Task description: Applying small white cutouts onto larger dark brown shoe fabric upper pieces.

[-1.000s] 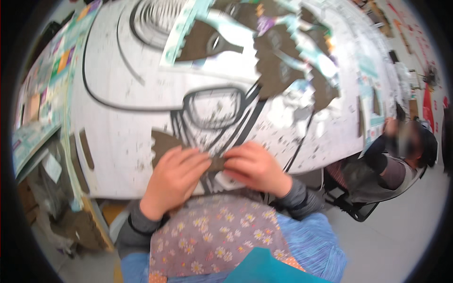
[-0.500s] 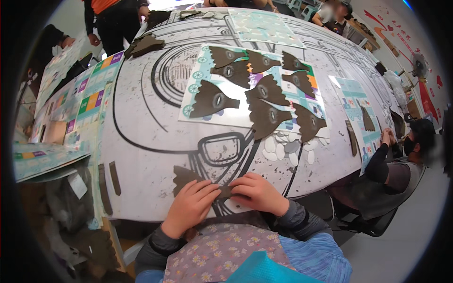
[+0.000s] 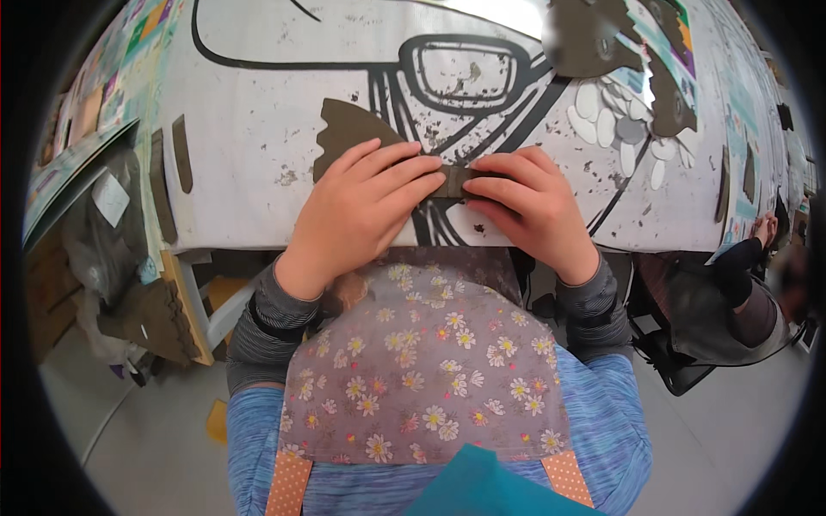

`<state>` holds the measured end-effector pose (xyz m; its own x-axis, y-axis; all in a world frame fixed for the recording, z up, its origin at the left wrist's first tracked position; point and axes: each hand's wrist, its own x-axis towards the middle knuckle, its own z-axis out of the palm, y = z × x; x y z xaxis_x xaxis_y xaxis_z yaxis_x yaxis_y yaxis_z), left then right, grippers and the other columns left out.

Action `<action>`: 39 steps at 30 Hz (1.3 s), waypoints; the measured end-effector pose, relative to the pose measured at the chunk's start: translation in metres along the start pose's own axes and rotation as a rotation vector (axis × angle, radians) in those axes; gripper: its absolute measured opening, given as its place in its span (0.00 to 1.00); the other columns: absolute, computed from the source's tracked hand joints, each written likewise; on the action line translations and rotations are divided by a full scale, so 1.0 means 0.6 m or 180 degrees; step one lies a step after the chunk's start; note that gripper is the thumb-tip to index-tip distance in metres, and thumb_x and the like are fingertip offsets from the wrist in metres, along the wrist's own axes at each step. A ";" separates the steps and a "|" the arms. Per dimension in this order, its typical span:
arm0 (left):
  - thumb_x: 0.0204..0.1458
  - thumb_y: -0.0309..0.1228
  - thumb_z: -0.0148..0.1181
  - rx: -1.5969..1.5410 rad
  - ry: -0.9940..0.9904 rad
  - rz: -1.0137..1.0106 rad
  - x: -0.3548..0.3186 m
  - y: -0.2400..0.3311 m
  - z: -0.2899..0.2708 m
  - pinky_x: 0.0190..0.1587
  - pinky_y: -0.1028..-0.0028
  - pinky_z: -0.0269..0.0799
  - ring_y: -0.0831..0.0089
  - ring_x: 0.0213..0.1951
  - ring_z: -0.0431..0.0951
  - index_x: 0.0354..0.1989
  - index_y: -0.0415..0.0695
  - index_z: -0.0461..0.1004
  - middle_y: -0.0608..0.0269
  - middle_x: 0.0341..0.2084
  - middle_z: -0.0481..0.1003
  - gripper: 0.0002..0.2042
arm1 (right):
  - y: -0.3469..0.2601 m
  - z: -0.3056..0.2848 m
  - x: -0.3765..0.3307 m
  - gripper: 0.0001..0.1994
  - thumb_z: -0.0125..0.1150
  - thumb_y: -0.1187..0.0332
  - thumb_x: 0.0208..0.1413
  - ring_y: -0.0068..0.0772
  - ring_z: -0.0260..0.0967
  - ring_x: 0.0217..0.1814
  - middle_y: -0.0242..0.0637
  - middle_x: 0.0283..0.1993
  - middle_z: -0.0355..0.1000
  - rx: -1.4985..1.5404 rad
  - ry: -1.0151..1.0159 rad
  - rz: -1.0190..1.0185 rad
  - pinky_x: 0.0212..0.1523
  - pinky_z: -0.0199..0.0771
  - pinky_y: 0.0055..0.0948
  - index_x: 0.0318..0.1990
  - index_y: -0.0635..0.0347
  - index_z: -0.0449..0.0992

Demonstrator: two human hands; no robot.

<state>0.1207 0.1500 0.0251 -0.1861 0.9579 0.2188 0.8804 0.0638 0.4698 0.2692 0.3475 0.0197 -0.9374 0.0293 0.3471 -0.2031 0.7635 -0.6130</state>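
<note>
A dark brown piece (image 3: 347,129), fan-shaped with a scalloped left edge, lies on the table just in front of me. My left hand (image 3: 366,193) covers much of it, its fingers together and their tips gripping the narrow right part. At that narrow end, my right hand (image 3: 529,199) has its bent fingers and thumb pressed on the brown strip (image 3: 449,182). A short stretch of the strip shows between both hands. What lies under the palms is hidden.
More brown scalloped pieces (image 3: 594,43) lie at the far right, beside a pile of white ovals (image 3: 605,126). Narrow brown strips (image 3: 181,155) rest at the left. A seated person's arm (image 3: 736,271) shows at the right. A plastic bag (image 3: 103,224) hangs left of the table (image 3: 258,198).
The view has tipped down toward my apron, so the table's far side has left the picture. Both hands stay on the brown piece, with its narrow end between them.
</note>
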 end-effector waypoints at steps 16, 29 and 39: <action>0.47 0.24 0.57 0.0051 -0.0085 0.0040 -0.003 0.000 0.005 0.57 0.58 0.65 0.62 0.55 0.72 0.47 0.47 0.77 0.66 0.50 0.75 0.16 | 0.000 0.007 -0.010 0.11 0.70 0.70 0.41 0.37 0.70 0.38 0.33 0.41 0.74 -0.0085 -0.0050 0.0011 0.37 0.70 0.33 0.36 0.55 0.79; 0.46 0.24 0.58 0.0104 -0.0090 0.0065 0.001 0.002 0.004 0.57 0.57 0.64 0.63 0.54 0.73 0.47 0.47 0.78 0.67 0.50 0.76 0.18 | -0.001 0.007 -0.011 0.13 0.71 0.68 0.41 0.37 0.70 0.37 0.34 0.41 0.74 -0.0215 -0.0030 -0.0047 0.36 0.71 0.33 0.37 0.56 0.78; 0.44 0.23 0.58 0.0138 -0.0105 0.0088 0.002 0.001 0.004 0.57 0.58 0.64 0.63 0.53 0.73 0.47 0.47 0.78 0.68 0.50 0.76 0.18 | 0.001 0.010 -0.011 0.14 0.71 0.68 0.40 0.37 0.70 0.38 0.33 0.42 0.73 -0.0197 -0.0094 -0.0067 0.36 0.71 0.33 0.37 0.56 0.78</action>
<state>0.1221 0.1517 0.0235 -0.1476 0.9681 0.2027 0.9033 0.0485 0.4264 0.2733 0.3440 0.0126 -0.9411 -0.0055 0.3379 -0.2060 0.8022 -0.5605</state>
